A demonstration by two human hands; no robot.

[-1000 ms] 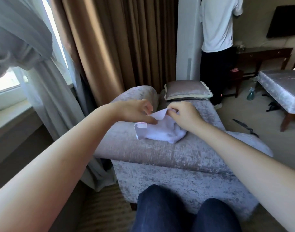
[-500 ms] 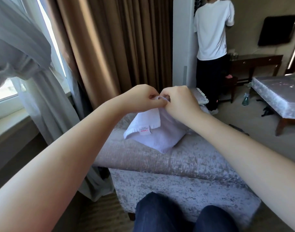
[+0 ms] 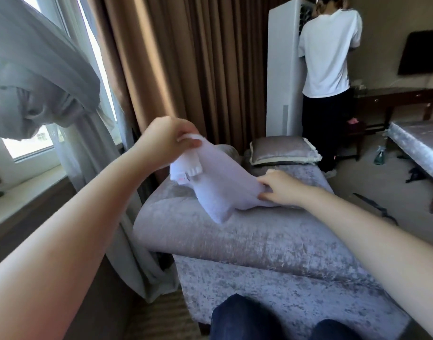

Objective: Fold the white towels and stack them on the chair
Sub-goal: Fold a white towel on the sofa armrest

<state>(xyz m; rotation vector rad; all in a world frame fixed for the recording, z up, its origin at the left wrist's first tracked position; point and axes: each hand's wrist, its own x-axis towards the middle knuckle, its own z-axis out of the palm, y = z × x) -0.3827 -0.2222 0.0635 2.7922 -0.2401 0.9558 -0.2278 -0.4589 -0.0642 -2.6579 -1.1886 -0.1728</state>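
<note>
My left hand (image 3: 166, 141) is raised, thumb and fingertips pinching the top corner of the white towel (image 3: 220, 182). My right hand (image 3: 281, 187) is low, fingers curled onto the towel's right edge, down on the chair (image 3: 235, 241). The towel is pulled taut between both hands, with its long axis slanting from upper left down to the right. One loose corner points down toward me and touches the chair's padded top. A label shows near the left end, blurred. A cushion (image 3: 281, 149) lies flat at the far end of the chair.

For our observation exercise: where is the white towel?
Centre of head view: white towel stretched between left hand and right hand, lower edge on the grey chair.
</note>
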